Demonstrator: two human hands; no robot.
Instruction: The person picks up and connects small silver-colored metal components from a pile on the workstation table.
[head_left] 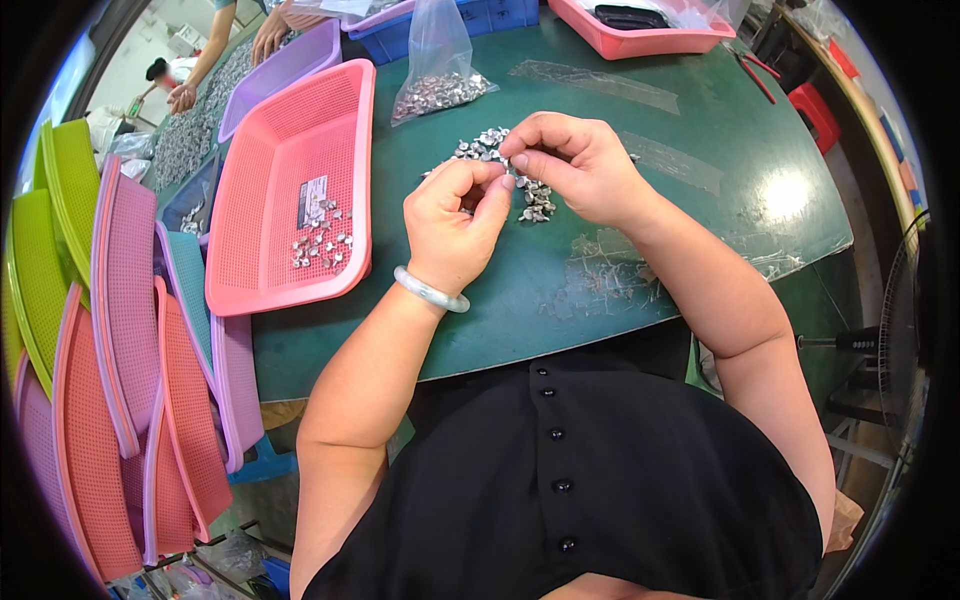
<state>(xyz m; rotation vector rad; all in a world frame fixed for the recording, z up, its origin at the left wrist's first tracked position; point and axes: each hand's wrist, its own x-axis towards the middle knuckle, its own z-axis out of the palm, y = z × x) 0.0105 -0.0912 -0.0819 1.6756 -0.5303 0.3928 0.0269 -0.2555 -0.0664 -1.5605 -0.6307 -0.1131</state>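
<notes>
Both of my hands meet over a pile of small silvery metal pieces on the green table. My left hand, with a pale bangle at its wrist, is closed, thumb and forefinger pinched together. Its fingertips nearly touch those of my right hand, also closed in a pinch. Whatever lies between the fingertips is too small and too covered to name. To the left, a pink mesh basket holds several similar metal pieces at its near end. A clear plastic bag of such pieces stands beyond my hands.
Stacked colourful baskets crowd the left side. A purple basket, a blue bin and a pink tray line the far edge. Red-handled pliers lie far right. Another person's hand shows at the far left.
</notes>
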